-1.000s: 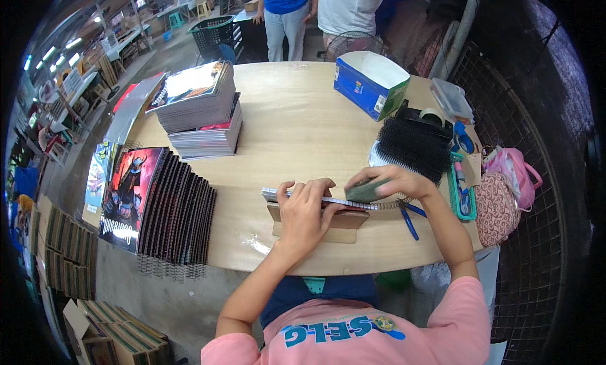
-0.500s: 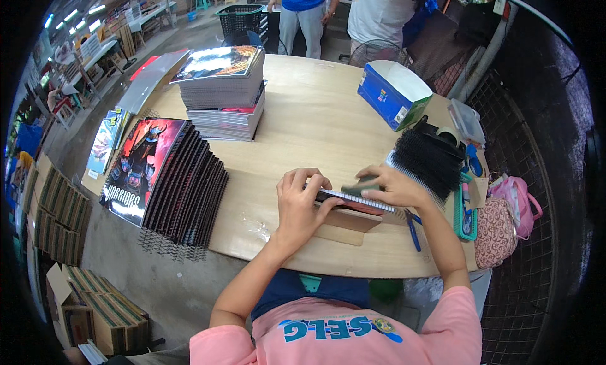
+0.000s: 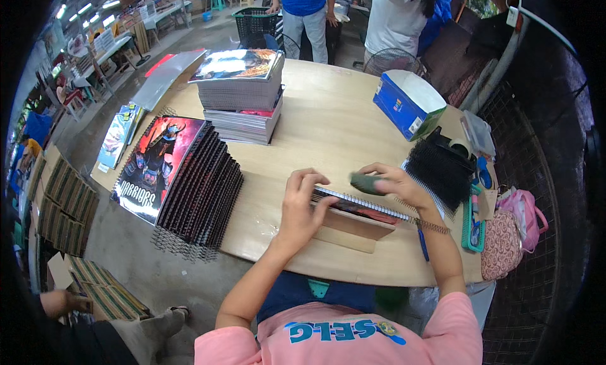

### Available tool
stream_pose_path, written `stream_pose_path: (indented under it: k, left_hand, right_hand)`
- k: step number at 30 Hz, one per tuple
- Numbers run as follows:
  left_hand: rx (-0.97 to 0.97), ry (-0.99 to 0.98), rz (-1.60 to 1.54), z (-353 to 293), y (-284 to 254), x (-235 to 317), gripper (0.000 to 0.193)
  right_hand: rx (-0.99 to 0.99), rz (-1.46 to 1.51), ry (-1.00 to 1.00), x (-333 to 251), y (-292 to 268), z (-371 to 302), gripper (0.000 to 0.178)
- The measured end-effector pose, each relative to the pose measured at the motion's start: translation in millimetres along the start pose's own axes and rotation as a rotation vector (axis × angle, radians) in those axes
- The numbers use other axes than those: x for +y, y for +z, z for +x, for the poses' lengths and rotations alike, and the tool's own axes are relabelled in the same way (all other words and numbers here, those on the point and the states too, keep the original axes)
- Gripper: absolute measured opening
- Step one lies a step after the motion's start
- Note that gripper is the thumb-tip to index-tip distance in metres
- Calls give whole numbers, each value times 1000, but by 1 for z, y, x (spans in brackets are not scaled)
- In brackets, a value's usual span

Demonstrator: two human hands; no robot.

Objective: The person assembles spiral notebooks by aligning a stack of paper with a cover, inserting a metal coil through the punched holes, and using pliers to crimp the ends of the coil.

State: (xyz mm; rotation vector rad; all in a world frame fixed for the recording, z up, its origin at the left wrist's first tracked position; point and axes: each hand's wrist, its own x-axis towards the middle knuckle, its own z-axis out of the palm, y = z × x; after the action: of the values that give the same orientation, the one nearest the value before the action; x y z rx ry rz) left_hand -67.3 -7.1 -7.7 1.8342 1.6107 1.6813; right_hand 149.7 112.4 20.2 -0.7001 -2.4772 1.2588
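Observation:
My left hand (image 3: 303, 204) grips the left end of a notebook (image 3: 363, 211) that stands on its long edge, bound side up, thumb on the near face. A spiral coil (image 3: 379, 207) runs along that upper edge, and its loose end sticks out past the right end, by my right wrist. In my right hand (image 3: 396, 183) is a dark green, rounded block (image 3: 366, 182); its exact kind is unclear. The block is just above the coil; whether they touch I cannot tell. Under the notebook lies a flat tan board (image 3: 344, 237). Blue-handled pliers (image 3: 423, 244) lie partly hidden beside my right forearm.
Left stands a tall stack of coil-bound notebooks (image 3: 199, 188); behind it, unbound book stacks (image 3: 237, 100). At right are a blue box (image 3: 404, 106), a heap of black coils (image 3: 439, 169), a teal basket (image 3: 473, 220) and a patterned pouch (image 3: 503, 245). Another person's hand (image 3: 63, 303) shows lower left.
My right hand has lifted a little with the green block. The coil's loose end reaches farther right past the notebook. A person's arm and leg have entered at lower left. The whole view has shifted slightly.

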Motion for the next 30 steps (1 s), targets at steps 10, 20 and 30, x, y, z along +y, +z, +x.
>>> stream_pose_path:
  k: [10, 20, 30]
  left_hand:
    - [-21, -14, -72, -4, -7, -20, 26]
    - [-32, -220, -192, -2, -20, -29, 42]
    - [-13, -300, -185, -2, -22, -38, 58]
  right_hand:
    - [-77, 19, -106, -5, 9, 24, 51]
    - [-81, 308, -106, -9, 14, 40, 46]
    - [-167, 317, -82, 8, 24, 62, 53]
